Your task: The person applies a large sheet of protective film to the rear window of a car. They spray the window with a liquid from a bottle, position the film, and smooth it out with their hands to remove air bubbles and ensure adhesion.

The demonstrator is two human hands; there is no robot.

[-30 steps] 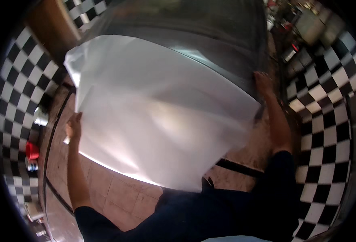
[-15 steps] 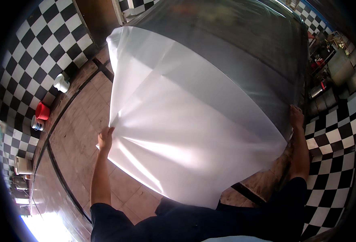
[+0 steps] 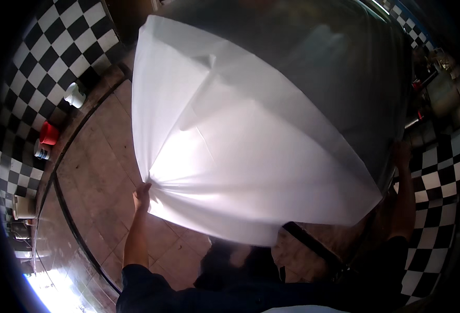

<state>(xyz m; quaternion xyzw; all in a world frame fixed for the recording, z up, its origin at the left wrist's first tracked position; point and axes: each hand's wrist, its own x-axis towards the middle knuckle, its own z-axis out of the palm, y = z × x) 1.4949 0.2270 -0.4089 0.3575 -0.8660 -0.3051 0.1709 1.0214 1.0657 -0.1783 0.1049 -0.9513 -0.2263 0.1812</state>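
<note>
A large, thin plastic sheet (image 3: 251,151) spreads across the middle, its near part folded over and bright white. My left hand (image 3: 142,197) is closed on its left edge, and creases fan out from the fingers. Beyond the fold lies a dark, glossy, see-through-looking expanse (image 3: 339,78); whether it is the same sheet or a surface under it I cannot tell. At the right edge of this dark expanse my right hand (image 3: 401,155) is closed, dim in shadow, with its fingers partly hidden. The near corner of the white part hangs in front of my body.
Along the checkered wall (image 3: 68,44) at left stand a white bucket (image 3: 75,95), a red bucket (image 3: 48,133) and a small white tub (image 3: 41,150). Dark strips cross the tiled floor (image 3: 99,172). Tools and metal parts (image 3: 438,86) crowd the right side, above another checkered wall.
My left hand has drawn the sheet's edge slightly nearer to me and to the right. My right hand has shifted outward to the right. The white part hangs more spread, with its folds changed.
</note>
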